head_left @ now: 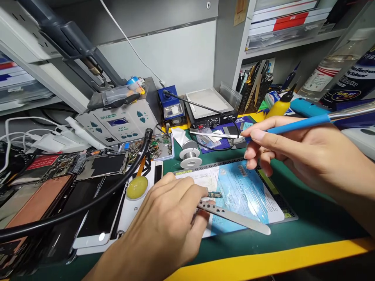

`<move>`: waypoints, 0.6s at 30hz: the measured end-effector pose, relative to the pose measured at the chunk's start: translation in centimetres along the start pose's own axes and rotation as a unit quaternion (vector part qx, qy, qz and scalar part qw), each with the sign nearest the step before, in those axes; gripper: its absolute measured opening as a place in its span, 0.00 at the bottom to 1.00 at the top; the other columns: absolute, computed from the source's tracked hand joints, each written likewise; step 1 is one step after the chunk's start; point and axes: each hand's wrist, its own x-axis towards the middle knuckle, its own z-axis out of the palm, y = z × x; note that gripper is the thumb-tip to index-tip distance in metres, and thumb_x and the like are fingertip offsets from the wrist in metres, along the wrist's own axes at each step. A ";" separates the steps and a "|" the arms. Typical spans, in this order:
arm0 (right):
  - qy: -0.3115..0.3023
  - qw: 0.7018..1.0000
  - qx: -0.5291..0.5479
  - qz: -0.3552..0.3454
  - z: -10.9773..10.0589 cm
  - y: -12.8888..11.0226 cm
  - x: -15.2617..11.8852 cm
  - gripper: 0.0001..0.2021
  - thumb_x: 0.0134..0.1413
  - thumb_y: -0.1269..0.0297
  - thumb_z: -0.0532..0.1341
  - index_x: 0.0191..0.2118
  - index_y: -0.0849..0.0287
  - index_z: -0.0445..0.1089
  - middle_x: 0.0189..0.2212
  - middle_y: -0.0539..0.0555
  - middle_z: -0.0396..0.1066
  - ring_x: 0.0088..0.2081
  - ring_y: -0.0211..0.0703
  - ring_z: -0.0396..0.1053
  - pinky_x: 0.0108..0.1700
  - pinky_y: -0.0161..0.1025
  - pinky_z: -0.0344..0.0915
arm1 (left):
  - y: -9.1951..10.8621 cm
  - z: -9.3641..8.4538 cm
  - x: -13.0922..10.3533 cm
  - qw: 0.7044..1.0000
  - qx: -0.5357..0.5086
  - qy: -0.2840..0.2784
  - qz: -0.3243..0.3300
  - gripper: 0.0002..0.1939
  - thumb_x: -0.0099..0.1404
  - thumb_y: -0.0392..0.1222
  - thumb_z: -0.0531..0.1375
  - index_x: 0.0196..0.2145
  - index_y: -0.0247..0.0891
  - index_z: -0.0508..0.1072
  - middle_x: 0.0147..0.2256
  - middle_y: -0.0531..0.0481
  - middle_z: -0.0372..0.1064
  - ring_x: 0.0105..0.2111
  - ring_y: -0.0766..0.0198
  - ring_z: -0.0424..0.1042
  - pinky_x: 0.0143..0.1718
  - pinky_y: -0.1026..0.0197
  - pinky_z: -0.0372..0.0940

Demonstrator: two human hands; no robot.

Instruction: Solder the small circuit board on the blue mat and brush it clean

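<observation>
My left hand (171, 212) is closed around silver tweezers (240, 220), their wide end pointing right with a row of round holes near the fingers. A small narrow circuit board (215, 194) sticks out just past its fingertips; the tweezer tips and the board's other end are hidden by the hand. My right hand (304, 150) holds a slim blue-handled tool (295, 125) like a pen, its metal part reaching to the upper right. The tool's kind does not show clearly. Below both hands lies a white and blue printed sheet (243, 191) under a clear cover.
A spool of solder wire (191, 156) stands behind the sheet. Phones (99, 207) and boards lie to the left, crossed by a thick black hose (117, 185). A grey rework station (120, 121), a hot plate (211, 107) and a yellow bottle (279, 105) stand at the back.
</observation>
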 end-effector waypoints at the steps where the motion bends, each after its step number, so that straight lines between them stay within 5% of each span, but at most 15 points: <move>1: 0.001 1.000 0.004 0.000 0.0 0.0 0.0 0.10 0.58 0.54 0.66 0.37 0.54 0.74 0.28 0.53 0.75 0.28 0.46 0.75 0.24 0.37 0.69 | 0.0 -0.2 0.0 1.000 -0.013 -0.001 -0.010 0.09 0.64 0.30 0.56 0.37 0.37 0.75 0.29 0.50 0.71 0.29 0.60 0.65 0.34 0.55 0.57; 9: 0.005 1.000 -0.014 -0.004 0.2 -0.1 0.1 0.11 0.59 0.54 0.66 0.38 0.56 0.74 0.29 0.54 0.75 0.29 0.45 0.75 0.25 0.36 0.68 | -0.6 -1.1 0.1 0.994 -0.016 -0.039 -0.099 0.12 0.65 0.37 0.57 0.45 0.40 0.77 0.35 0.50 0.76 0.36 0.58 0.73 0.39 0.57 0.63; 18: 0.010 0.999 -0.040 -0.016 0.3 -0.6 -0.1 0.12 0.58 0.51 0.66 0.37 0.55 0.75 0.28 0.53 0.76 0.28 0.46 0.76 0.24 0.35 0.69 | -0.3 -0.8 0.8 0.988 -0.026 -0.082 -0.130 0.08 0.65 0.36 0.57 0.34 0.43 0.77 0.30 0.54 0.75 0.30 0.61 0.70 0.29 0.60 0.57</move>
